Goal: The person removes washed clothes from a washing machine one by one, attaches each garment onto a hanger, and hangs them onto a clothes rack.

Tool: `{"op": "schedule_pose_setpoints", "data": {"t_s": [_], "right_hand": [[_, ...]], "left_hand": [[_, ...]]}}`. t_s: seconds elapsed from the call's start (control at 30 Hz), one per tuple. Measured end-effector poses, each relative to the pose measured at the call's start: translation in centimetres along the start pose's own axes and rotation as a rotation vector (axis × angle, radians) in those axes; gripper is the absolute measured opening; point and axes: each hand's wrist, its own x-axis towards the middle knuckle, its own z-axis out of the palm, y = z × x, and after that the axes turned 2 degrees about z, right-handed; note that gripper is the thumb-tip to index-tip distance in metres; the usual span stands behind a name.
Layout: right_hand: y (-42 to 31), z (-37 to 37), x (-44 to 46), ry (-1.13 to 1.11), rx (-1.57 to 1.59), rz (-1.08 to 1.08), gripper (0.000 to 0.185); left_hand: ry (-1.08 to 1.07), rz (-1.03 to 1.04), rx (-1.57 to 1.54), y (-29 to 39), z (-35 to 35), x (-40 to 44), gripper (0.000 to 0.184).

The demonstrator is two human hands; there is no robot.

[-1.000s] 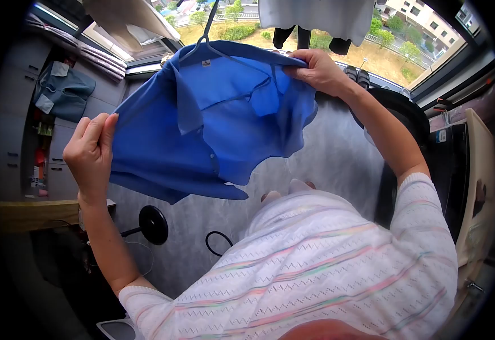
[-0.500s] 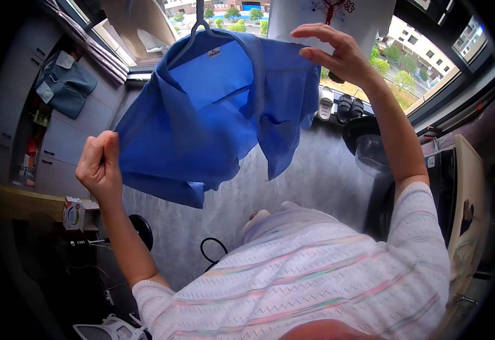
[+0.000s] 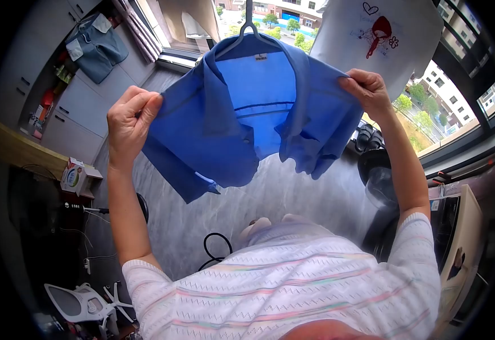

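A blue collared shirt [image 3: 196,130] hangs in front of me on a grey hanger [image 3: 249,28], its neck open and a white label inside the collar. My left hand [image 3: 131,122] is closed on the shirt at its left shoulder, thumb and fingers pinching the cloth. At the opposite shoulder, my right hand [image 3: 369,93] pinches the fabric in the same way. Between the hands the shoulders are spread wide. The front hangs open and the lower edges fall loose above the floor.
A white cloth with a red drawing [image 3: 383,39] hangs by the window at right. Black slippers [image 3: 366,137] and a dark round stool-like object [image 3: 375,170] stand below. Cabinets [image 3: 77,122] line the left, with a small box [image 3: 74,175] nearby. A black cable [image 3: 218,245] loops on the grey floor.
My right hand has gone from open fingers over the shoulder to pinching it. My left hand has moved up to the other shoulder, and the shirt now faces me more squarely.
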Motion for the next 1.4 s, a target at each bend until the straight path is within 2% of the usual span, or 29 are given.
{"op": "schedule_pose_setpoints", "data": {"t_s": [0.07, 0.17, 0.27, 0.37, 0.4, 0.5, 0.6, 0.7, 0.73, 0.87, 0.97, 1.0, 1.1, 1.13, 1.23, 1.27, 1.37, 1.4], "right_hand": [[-0.3, 0.8, 0.3, -0.009, 0.001, 0.001, 0.018], [-0.4, 1.7, 0.5, -0.015, 0.008, -0.013, 0.017], [-0.6, 3.5, 1.1, -0.022, -0.006, -0.019, 0.015], [-0.8, 4.4, 1.1, -0.017, -0.028, -0.018, 0.015], [-0.9, 4.8, 1.1, -0.015, -0.038, -0.022, 0.015], [-0.5, 5.7, 1.1, -0.015, -0.019, -0.009, 0.015], [0.1, 6.4, 1.2, 0.007, -0.029, 0.01, 0.014], [0.8, 7.3, 1.4, 0.031, -0.059, -0.007, 0.014], [1.0, 7.5, 1.4, 0.043, -0.071, -0.005, 0.014], [1.7, 8.0, 1.7, 0.022, -0.037, -0.005, 0.014], [2.4, 8.0, 1.5, 0.039, -0.124, -0.022, 0.014], [2.4, 7.9, 1.4, 0.031, -0.124, -0.015, 0.014], [2.2, 7.3, 0.9, 0.009, -0.107, 0.005, 0.014], [1.9, 7.3, 0.6, 0.002, -0.089, 0.009, 0.013], [1.7, 7.0, 0.3, 0.0, -0.072, 0.009, 0.013], [1.8, 6.9, 0.2, 0.004, -0.072, 0.008, 0.013], [2.0, 6.4, -0.2, 0.008, -0.11, 0.023, 0.014], [2.0, 6.1, -0.3, 0.005, -0.109, 0.028, 0.014]], "left_hand": [[-0.034, -0.013, -0.001, -0.3, -0.5, 0.6, 0.021], [0.07, 0.231, 0.085, 0.4, 0.3, 2.1, 0.021], [0.11, 0.191, -0.095, 0.4, 0.5, 2.9, 0.022], [0.092, 0.164, 0.162, 1.2, 0.5, 2.3, 0.022], [0.009, 0.038, 0.132, 1.3, 0.0, 1.9, 0.021], [-0.024, -0.244, -0.116, -0.4, -0.3, 1.1, 0.022], [-0.079, -0.314, -0.255, -0.7, 0.6, 0.4, 0.026], [0.043, -0.395, -0.273, -1.5, 1.9, 0.1, 0.027], [0.091, -0.42, -0.386, -1.5, 2.3, -0.1, 0.025], [0.254, -0.352, -0.265, -3.0, 4.6, -0.9, 0.021], [0.205, -0.564, -0.855, -5.2, 3.6, -1.1, 0.018], [0.128, -0.642, -1.135, -5.7, 2.8, -1.1, 0.017], [0.019, -0.698, -1.195, -5.3, 2.0, -0.4, 0.018], [-0.008, -0.72, -1.106, -4.9, 2.1, -0.3, 0.018], [0.018, -0.482, -0.245, -4.4, 1.8, -0.5, 0.018], [0.159, -0.369, -0.124, -3.8, 2.2, -0.5, 0.017], [0.094, 0.024, 0.145, -0.9, 3.1, -0.4, 0.018], [0.095, -0.01, 0.158, -0.3, 4.1, -0.4, 0.014]]}}
